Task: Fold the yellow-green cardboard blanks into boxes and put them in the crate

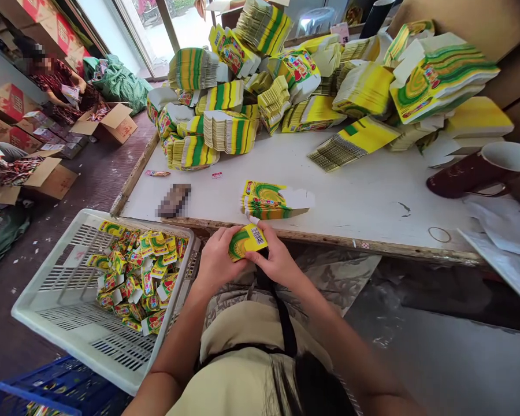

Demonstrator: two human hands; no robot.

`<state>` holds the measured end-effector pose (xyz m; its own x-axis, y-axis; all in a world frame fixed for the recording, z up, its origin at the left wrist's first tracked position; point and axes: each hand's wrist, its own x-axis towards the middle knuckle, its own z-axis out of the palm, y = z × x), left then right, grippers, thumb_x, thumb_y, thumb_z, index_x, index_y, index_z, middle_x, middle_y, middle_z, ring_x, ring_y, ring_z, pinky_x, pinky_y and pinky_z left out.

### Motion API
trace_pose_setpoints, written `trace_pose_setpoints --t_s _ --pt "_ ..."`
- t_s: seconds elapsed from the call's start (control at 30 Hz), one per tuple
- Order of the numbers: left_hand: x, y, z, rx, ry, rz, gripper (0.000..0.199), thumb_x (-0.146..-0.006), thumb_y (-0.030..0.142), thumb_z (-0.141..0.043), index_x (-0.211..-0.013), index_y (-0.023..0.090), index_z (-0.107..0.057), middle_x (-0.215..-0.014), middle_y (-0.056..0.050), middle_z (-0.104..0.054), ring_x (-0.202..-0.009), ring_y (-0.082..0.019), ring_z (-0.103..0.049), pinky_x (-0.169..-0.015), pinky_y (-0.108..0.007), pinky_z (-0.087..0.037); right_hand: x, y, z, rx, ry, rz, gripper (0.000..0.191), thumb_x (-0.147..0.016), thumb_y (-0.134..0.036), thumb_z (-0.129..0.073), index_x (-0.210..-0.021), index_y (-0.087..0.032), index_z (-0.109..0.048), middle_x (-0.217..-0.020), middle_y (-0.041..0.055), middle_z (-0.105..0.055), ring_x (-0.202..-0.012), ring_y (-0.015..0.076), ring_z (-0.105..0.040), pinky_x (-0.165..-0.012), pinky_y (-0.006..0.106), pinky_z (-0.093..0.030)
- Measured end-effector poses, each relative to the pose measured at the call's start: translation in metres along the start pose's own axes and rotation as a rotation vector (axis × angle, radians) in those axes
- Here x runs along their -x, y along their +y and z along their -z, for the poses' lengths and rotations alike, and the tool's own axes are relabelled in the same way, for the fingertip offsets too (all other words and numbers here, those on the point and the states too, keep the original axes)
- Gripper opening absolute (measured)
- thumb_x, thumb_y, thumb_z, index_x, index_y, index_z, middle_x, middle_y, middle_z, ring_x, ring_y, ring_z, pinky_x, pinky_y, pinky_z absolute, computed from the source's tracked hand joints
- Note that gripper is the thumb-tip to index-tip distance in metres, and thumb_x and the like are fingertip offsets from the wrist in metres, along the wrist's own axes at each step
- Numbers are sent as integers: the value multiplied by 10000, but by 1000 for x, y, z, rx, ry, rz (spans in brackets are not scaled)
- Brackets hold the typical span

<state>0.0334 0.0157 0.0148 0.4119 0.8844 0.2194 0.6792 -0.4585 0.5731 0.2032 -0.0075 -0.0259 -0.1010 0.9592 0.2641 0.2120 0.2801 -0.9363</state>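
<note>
Between both hands, just in front of the table edge, is a small yellow and green carton [248, 241] with a barcode facing up. My left hand [219, 257] grips its left side, fingers closed round it. My right hand [275, 257] holds the right side, thumb over the lower edge. Just beyond the hands, a small stack of flat cartons [271, 200] lies on the white table [351, 202], white flaps to the right. To the left, a white plastic crate [56, 277] holds several folded cartons [149, 260] in a loose pile.
Bundles of flat cartons [229, 133] are heaped along the table's back. A dark red mug [472, 173] lies at the right. A blue crate [65, 381] is at the lower left. Beyond the table, a person [54, 84] sits beside open cardboard boxes [117, 121].
</note>
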Motion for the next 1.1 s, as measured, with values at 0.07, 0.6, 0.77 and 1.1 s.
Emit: trace_pose_setpoints --t_s 0.07,0.6,0.77,1.1 --pt "5 -16 17 -15 25 83 530 -724 301 -726 -1218 205 -559 -1136 -91 -663 -1030 -253 -639 -904 -380 -510 -3 3 3 13 -20 -1 830 -819 -421 -719 -1497 -230 -279 -1487 168 -447 -1296 297 -527 -1081 480 -434" --pt "9 -50 9 387 36 354 644 -743 510 -706 -1287 209 -537 -1252 -131 -646 -1186 -271 -602 -1014 -447 -458 -60 20 53 779 306 -65 444 -782 -145 -657 -1205 -145 -520 -1024 146 -649 -975 345 -572 -872 487 -433" --pt "-6 -4 -35 856 135 248 812 -753 783 -510 -1342 230 -432 -1254 -148 -600 -1156 -274 -604 -911 -428 -524 -20 -15 22 253 3 25 468 -790 -219 -700 -1191 -209 -460 -878 41 -607 -822 238 -588 -784 388 -476" --pt "-8 2 -32 873 531 271 711 -786 856 -323 -1001 222 -559 -783 -25 -515 -674 -151 -505 -659 -293 -487 1 -28 -24 -152 -56 -37 222 -806 -285 -702 -981 -278 -565 -852 2 -568 -746 190 -569 -660 327 -517"
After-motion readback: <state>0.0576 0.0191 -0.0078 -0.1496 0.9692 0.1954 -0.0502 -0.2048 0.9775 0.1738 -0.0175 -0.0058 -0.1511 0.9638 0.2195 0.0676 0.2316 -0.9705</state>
